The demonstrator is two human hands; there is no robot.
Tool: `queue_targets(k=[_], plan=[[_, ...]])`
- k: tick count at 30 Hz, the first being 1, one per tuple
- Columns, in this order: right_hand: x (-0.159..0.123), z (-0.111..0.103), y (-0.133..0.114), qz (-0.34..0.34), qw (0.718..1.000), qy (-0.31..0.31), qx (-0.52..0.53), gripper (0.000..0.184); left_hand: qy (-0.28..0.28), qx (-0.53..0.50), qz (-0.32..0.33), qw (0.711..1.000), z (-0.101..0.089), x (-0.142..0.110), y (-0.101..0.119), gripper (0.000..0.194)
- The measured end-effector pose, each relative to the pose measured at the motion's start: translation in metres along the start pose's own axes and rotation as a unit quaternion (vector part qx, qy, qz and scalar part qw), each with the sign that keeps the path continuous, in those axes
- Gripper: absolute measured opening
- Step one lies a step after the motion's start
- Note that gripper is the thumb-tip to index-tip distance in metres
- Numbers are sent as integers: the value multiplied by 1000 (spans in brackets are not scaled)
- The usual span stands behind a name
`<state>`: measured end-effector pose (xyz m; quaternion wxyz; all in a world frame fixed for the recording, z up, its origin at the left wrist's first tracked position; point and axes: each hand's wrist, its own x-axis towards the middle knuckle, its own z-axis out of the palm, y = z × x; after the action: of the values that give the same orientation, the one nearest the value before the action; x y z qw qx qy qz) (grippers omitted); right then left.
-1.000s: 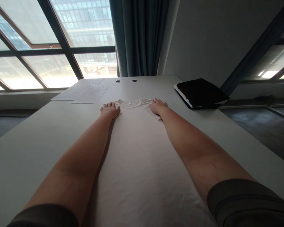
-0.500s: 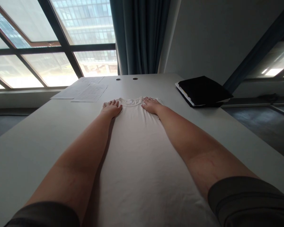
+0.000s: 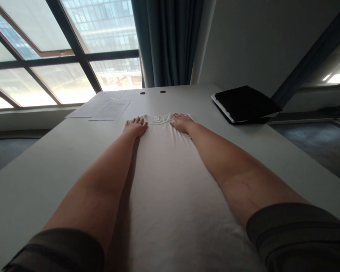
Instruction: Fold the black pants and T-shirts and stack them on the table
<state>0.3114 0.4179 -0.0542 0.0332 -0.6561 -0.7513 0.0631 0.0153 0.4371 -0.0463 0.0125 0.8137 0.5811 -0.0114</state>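
Note:
A cream-white T-shirt (image 3: 170, 177) lies spread on the white table, its round neckline at the far end and its body running toward me. My left hand (image 3: 135, 127) rests flat on its left shoulder, fingers stretched forward. On the opposite shoulder lies my right hand (image 3: 181, 122), also flat with fingers extended. The collar shows between the two hands, and small creases run down from it on the right. My hands and forearms cover parts of the shirt's shoulders and sides.
Printed sheets of paper (image 3: 109, 110) lie at the table's far left. A black folder (image 3: 245, 104) with papers inside sits at the far right. Two round cable holes pierce the white table (image 3: 59, 166) near its back edge. Behind stand windows and a dark blue curtain (image 3: 167, 41).
The view has shifted slightly. Both hands stay flat on the shirt's shoulders, with hardly any movement against the cloth.

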Motion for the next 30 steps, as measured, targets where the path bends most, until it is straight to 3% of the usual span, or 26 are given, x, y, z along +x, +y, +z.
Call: queue_targets(k=[7, 11, 14, 19, 23, 26, 30], plan=[[3, 2, 1, 6, 1000, -6, -9, 81, 41, -29, -40, 998, -12, -12, 11, 66], [0, 1, -1, 4, 1000, -1, -15, 80, 106, -41, -65, 991, -22, -46, 25, 68], [-1, 2, -1, 1, 1000, 5, -18, 79, 70, -41, -72, 994, -23, -101, 25, 67], [1, 5, 1, -2, 1000, 15, -22, 78, -15, -23, -28, 999, -7, -235, -11, 68], [-1, 6, -1, -3, 999, 28, -33, 77, 13, -7, 11, 1000, 7, -327, -36, 65], [-7, 5, -6, -10, 997, 49, -50, 72, 40, -15, 15, 999, 13, -369, -38, 63], [-26, -1, -14, -12, 990, 111, -82, 67, 57, -41, 46, 996, 11, -401, -34, 61]])
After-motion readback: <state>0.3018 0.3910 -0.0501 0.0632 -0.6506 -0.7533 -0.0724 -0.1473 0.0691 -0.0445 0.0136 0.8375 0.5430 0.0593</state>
